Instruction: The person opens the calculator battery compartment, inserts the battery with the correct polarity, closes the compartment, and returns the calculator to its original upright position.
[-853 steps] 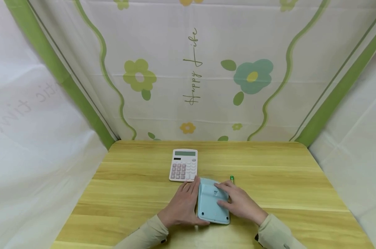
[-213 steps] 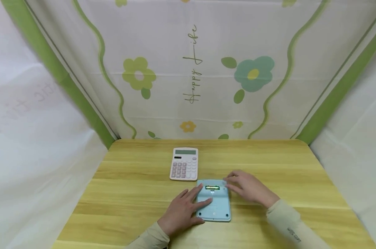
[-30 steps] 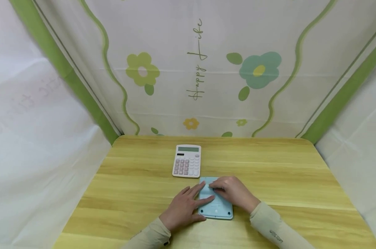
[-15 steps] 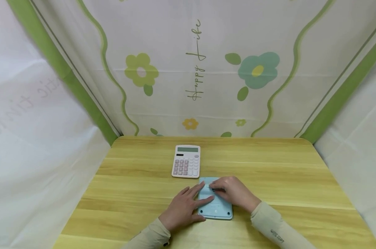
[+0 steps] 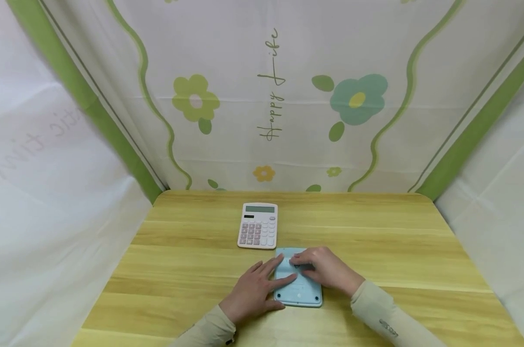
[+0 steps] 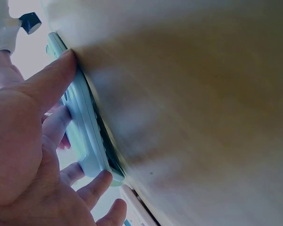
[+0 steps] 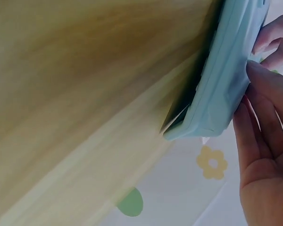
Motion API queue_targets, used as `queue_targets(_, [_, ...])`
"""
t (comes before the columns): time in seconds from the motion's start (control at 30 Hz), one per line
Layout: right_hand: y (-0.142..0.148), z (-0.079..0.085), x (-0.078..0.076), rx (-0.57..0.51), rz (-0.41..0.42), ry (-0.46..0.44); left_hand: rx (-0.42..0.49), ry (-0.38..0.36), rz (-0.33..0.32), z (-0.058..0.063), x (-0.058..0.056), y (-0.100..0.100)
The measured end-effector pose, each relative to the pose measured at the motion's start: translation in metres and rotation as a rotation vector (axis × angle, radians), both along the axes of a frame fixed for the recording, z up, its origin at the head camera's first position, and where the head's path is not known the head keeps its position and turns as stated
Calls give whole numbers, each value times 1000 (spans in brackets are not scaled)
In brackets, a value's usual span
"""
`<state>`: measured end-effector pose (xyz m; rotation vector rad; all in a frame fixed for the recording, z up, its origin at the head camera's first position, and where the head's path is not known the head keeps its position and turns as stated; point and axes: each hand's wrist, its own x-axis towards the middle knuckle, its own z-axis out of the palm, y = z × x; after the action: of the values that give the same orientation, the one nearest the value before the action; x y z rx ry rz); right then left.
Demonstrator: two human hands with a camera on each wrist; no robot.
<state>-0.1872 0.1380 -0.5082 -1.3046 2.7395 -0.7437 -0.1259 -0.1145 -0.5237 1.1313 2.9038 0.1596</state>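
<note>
A light blue calculator (image 5: 298, 287) lies face down on the wooden table, its back and two dark feet showing. The left hand (image 5: 254, 291) rests over its left side, fingers spread and fairly straight, thumb at the near edge. In the left wrist view those fingers (image 6: 56, 77) lie against the calculator's back and edge. The right hand (image 5: 328, 271) bends over the upper back, its thumb and index fingertips at the small battery cover (image 5: 288, 261), which the hand partly hides. The right wrist view shows its fingers (image 7: 269, 87) against the back of the calculator's casing.
A white calculator (image 5: 258, 226) with pinkish keys lies face up just beyond the blue one. The wooden table (image 5: 179, 289) ends at a white flowered cloth (image 5: 231, 144) behind it, with more white cloth on both sides.
Seven seconds ago the battery compartment showed open with something green inside; now pale blue covers its left part. Over the last second the right fingertips shift only slightly there. The left hand stays put.
</note>
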Motion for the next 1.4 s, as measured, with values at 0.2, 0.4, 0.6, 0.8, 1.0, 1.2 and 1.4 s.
queue_targets(0.2, [2,-1,1,11,-26,-76,3,-2,-4,0,1,-1])
queue_targets(0.4, [6,-1,2,-19,-46,-143,10,8,-8,-4,1,-1])
queue_targets(0.6, [14,3,4,-19,-82,-150,7,8,-5,-4,0,1])
queue_targets(0.8, [25,5,7,-7,-136,-132,-12,-12,9,-3,0,0])
queue_targets(1.0, [31,4,9,-2,-165,-130,-2,-53,20,-4,-2,0])
queue_targets(1.2, [34,2,9,-9,-160,-156,32,-98,34,-5,-1,-1])
queue_targets(1.4, [38,0,12,13,-146,-168,104,-116,-1,-6,-3,-1])
